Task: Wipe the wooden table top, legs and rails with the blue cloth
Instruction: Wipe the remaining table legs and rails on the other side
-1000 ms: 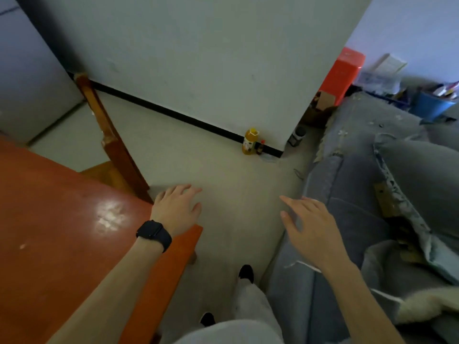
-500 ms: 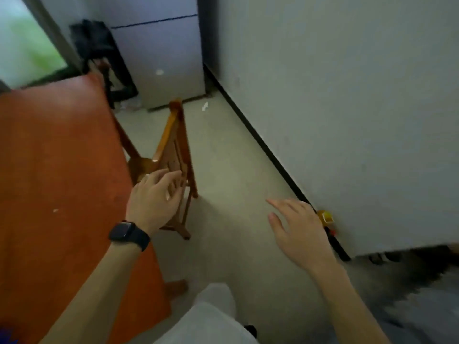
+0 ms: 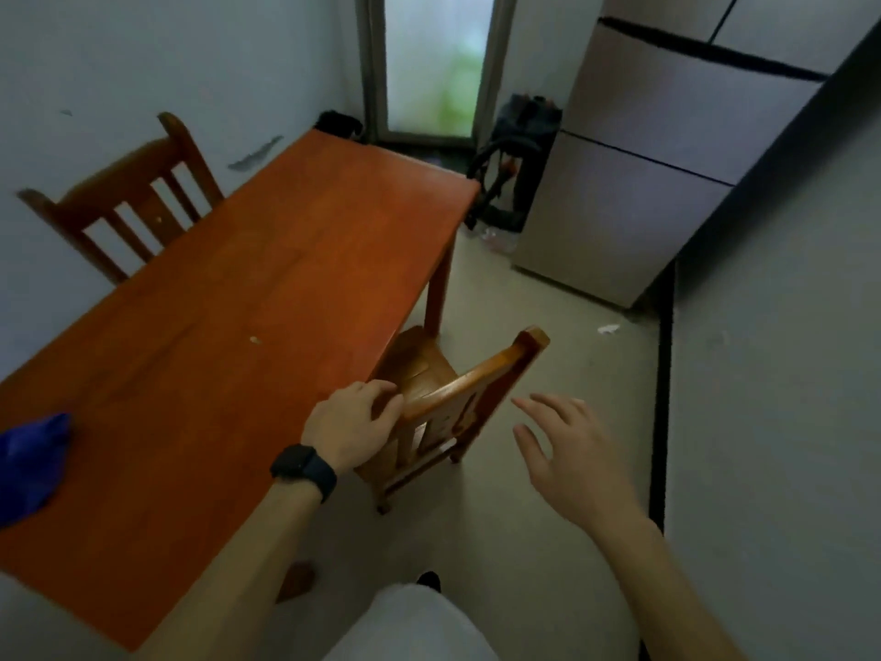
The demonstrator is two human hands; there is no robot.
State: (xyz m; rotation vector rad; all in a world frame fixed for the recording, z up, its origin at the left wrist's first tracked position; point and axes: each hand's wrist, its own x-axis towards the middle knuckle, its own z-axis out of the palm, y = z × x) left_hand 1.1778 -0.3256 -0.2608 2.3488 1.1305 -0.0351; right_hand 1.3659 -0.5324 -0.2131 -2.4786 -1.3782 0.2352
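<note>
The long orange-brown wooden table [image 3: 248, 298] runs from the lower left toward the door at the back. The blue cloth [image 3: 31, 462] lies crumpled on the table top at the far left edge of view. My left hand [image 3: 353, 424], with a black watch on the wrist, hovers at the table's right edge, its fingers loosely curled close to the top rail of a chair. My right hand [image 3: 569, 453] hangs over the floor to the right, fingers spread and holding nothing. Both hands are far from the cloth. A small pale crumb [image 3: 256, 340] sits on the table top.
A wooden chair [image 3: 457, 398] is tucked at the table's right side, and a second chair [image 3: 128, 198] stands against the left wall. A fridge [image 3: 658, 150] and a dark bag [image 3: 515, 169] stand at the back right. A grey wall [image 3: 772, 374] bounds the narrow floor strip.
My view has swung left from the sofa and wall to the whole table, so the blue cloth now shows. My left hand has moved along the table edge to the chair's back.
</note>
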